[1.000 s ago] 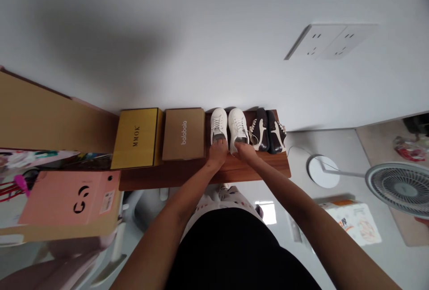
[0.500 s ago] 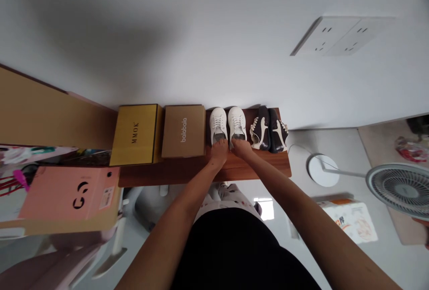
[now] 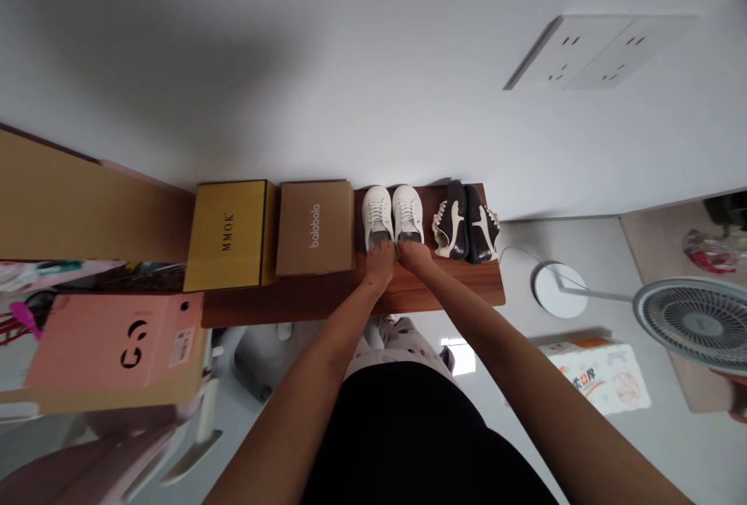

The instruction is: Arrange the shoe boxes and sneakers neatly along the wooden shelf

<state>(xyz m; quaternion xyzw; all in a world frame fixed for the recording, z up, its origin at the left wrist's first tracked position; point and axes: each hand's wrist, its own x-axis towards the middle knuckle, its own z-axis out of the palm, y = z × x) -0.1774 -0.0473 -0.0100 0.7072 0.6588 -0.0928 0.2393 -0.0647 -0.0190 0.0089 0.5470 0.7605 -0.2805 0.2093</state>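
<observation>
Two white lace-up sneakers stand side by side on a reddish-brown wooden shelf [image 3: 432, 301], toes toward the wall. My left hand [image 3: 381, 261] is closed on the heel of the left white sneaker [image 3: 377, 208]. The heel of the right white sneaker [image 3: 407, 208] is gripped by my right hand [image 3: 415, 254]. My fingers hide both heels; grey insoles show just ahead of them. To the right lies a pair of dark brown shoes [image 3: 465, 225] with cream trim. Left of the sneakers sits a brown "balabala" shoebox [image 3: 316, 229].
A yellow "MMOK" box [image 3: 226, 236] stands farther left on the shelf, with a pink box [image 3: 105, 340] below it. On the right are a fan [image 3: 700, 324], its round base [image 3: 560, 290] and a white package [image 3: 610, 376] on the floor. A socket plate [image 3: 601, 51] is on the wall.
The right white sneaker has shifted left, closer against the left one, with my right hand on it. The gap to the dark shoes is wider. The view has shifted slightly.
</observation>
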